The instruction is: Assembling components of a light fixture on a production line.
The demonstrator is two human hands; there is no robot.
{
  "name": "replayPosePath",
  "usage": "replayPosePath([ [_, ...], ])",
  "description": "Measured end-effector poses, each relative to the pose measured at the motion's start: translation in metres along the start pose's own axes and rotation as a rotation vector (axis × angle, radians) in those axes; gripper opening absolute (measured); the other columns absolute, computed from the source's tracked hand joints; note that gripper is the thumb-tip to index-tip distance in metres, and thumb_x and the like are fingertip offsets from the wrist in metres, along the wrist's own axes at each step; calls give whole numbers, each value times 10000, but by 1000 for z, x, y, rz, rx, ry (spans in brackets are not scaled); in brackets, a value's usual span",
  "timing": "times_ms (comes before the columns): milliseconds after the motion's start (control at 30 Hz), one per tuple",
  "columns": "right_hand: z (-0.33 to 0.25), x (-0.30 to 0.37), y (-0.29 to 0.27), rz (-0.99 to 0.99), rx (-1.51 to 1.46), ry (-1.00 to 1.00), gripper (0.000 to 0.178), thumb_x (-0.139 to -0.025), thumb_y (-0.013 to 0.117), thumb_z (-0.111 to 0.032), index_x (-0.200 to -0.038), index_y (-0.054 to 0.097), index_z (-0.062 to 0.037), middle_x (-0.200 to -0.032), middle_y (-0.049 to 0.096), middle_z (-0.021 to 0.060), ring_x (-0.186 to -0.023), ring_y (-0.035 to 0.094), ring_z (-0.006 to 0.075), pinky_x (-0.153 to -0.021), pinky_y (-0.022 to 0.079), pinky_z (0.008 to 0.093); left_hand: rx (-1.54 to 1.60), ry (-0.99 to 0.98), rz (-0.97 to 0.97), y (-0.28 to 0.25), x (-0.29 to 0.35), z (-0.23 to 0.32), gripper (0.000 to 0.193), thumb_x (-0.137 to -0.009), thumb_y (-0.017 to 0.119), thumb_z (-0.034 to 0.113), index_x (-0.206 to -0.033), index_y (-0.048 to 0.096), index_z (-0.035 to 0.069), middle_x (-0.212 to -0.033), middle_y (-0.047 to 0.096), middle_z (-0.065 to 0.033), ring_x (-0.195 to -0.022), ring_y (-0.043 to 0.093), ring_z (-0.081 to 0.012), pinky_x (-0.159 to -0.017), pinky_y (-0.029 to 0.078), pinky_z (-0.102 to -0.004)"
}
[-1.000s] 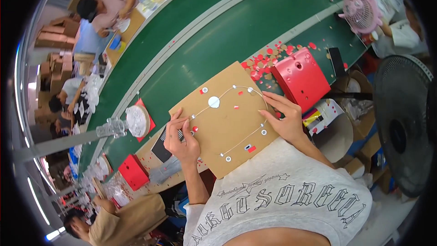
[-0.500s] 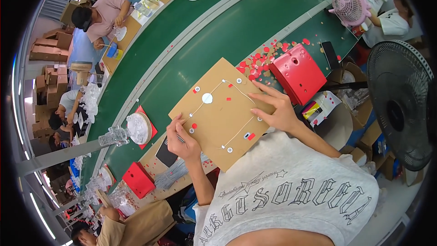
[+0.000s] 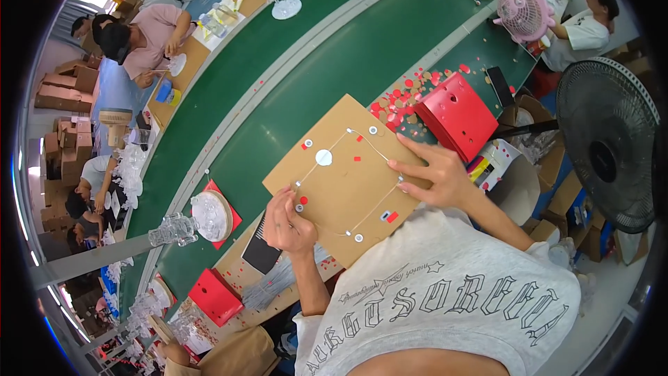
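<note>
A square brown cardboard panel point(image 3: 348, 195) lies tilted before me, partly over the bench edge. A thin pale wire point(image 3: 332, 146) runs round on it through small white corner pieces, with ringed holes and red patches nearby. Beside the wire's left stretch is a round white disc point(image 3: 323, 158). My left hand point(image 3: 290, 224) is closed at the panel's left edge, its fingertips pinched together beside a corner piece; what they hold is hidden. On the right side my right hand point(image 3: 438, 175) rests with fingers spread, thumb and forefinger apart near the wire.
Behind the panel runs a green conveyor point(image 3: 278, 111). A red box-shaped part point(image 3: 456, 117) stands right of scattered red and brown discs point(image 3: 400, 101). A black fan point(image 3: 609, 146) is at the right. A clear lamp point(image 3: 174, 230) lies left, and co-workers sit across.
My left hand's fingers have drawn together into a pinch by the wire's left corner piece. The panel sits slightly lower and further right in view, as the whole scene has shifted.
</note>
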State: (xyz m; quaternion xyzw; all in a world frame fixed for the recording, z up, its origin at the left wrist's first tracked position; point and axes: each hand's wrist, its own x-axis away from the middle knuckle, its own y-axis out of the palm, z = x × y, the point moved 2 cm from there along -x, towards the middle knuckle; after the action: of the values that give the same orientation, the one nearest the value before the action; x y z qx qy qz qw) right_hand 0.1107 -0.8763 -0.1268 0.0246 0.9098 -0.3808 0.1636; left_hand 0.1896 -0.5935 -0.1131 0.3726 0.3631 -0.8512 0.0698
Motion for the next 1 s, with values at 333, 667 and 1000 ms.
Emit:
replayPosePath([
  [333,-33,-132,99,-393,178,-822,748,-889,619,-599,-1487,469,-177,-1592,380,117,-1454,383,311,-1133,327,542,-54,295,89,-20,-3,2,147,-847,611,-25,-976,672,-63,-926,708,-186,-852,711,-372,-757,596,-434],
  [667,-64,-113,111,-303,512,-209,713,-949,547,-571,-1419,516,-37,-1516,433,229,-1208,544,392,-936,469,514,-249,-294,-149,-29,31,22,449,-833,731,116,-1248,624,-18,-1201,601,-159,-1122,562,-353,-975,433,-447],
  [1000,-66,-53,46,170,355,-387,455,-835,763,-304,-1218,699,-67,-1375,566,142,-1036,588,338,-838,489,454,-10,-1,-37,-28,34,28,208,-723,794,5,-925,751,33,-996,676,-106,-958,640,-295,-783,531,-377],
])
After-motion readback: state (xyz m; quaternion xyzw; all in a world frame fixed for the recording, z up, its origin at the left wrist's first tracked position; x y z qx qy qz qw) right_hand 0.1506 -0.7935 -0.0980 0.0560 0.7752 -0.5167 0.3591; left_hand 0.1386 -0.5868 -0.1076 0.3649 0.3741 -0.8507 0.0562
